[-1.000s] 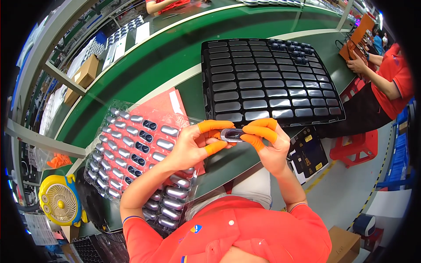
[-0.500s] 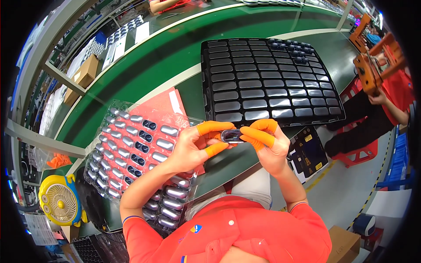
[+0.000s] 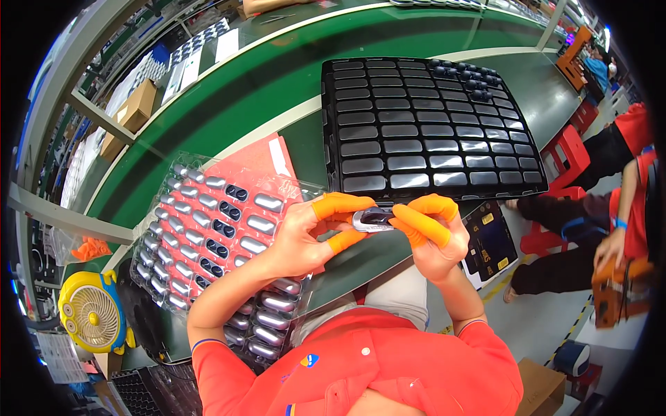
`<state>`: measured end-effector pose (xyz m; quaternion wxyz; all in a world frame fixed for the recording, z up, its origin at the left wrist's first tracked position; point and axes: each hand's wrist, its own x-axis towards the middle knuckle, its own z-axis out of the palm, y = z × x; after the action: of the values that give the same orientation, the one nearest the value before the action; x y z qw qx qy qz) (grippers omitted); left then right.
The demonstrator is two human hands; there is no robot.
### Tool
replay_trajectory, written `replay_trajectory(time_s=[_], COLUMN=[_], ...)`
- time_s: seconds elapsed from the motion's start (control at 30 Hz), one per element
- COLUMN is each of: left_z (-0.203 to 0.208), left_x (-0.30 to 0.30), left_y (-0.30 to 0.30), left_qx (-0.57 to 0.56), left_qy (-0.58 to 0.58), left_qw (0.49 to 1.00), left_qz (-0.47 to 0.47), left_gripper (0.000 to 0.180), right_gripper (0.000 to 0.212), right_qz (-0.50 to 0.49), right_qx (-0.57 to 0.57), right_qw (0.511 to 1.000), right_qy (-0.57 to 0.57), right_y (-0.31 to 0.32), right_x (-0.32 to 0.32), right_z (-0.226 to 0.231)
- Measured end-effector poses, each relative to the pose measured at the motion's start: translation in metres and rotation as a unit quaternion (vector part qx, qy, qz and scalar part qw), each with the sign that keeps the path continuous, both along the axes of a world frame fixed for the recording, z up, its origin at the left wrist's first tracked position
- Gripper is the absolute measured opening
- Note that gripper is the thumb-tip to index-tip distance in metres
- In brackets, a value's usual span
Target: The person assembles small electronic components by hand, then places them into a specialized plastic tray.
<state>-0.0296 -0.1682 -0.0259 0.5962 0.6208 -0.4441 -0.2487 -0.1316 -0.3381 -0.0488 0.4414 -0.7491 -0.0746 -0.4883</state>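
Observation:
In front of my chest, both hands hold a small silver oval case (image 3: 372, 220) with a glossy dark piece at its top. My left hand (image 3: 305, 232), with orange finger cots, pinches the case's left end. My right hand (image 3: 433, 239), also in orange finger cots, has its fingers closed at the right end, partly covering it. To the left lies a clear blister tray (image 3: 305, 187) holding rows of silver oval cases, one row showing dark double-round inserts. Beyond my hands sits a black tray (image 3: 385, 121) of oblong pockets; several dark pieces (image 3: 479, 87) occupy its far right corner.
A pink sheet (image 3: 257, 159) lies under the blister tray. On the left stands a yellow and blue fan (image 3: 94, 312). Red stools (image 3: 565, 159) and people are at the right, one hand on an orange wooden frame (image 3: 617, 291). A cardboard box (image 3: 538, 388) is low right.
The case in my hands has tilted, showing more of its silver side, and my right hand has shifted slightly right. At the right, a person's orange frame has moved down; another person has come into view.

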Motion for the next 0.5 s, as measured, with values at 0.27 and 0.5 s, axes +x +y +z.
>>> replay_trajectory(time_s=[0.27, 0.5], left_z=[-0.0012, -0.0005], left_x=[0.0, -0.0019], left_y=[-0.0016, -0.0013], left_qx=[-0.013, -0.015], left_qy=[0.017, 0.03], left_qw=[1.0, 0.999], left_qz=[0.009, 0.015], left_gripper=[0.04, 0.038], right_gripper=[0.026, 0.025], right_qz=[0.064, 0.055], right_qx=[0.031, 0.013], right_qw=[0.992, 0.993], right_qy=[0.101, 0.105], right_y=[-0.0082, -0.0064], right_x=[0.0047, 0.0023], right_z=[0.0081, 0.0083])
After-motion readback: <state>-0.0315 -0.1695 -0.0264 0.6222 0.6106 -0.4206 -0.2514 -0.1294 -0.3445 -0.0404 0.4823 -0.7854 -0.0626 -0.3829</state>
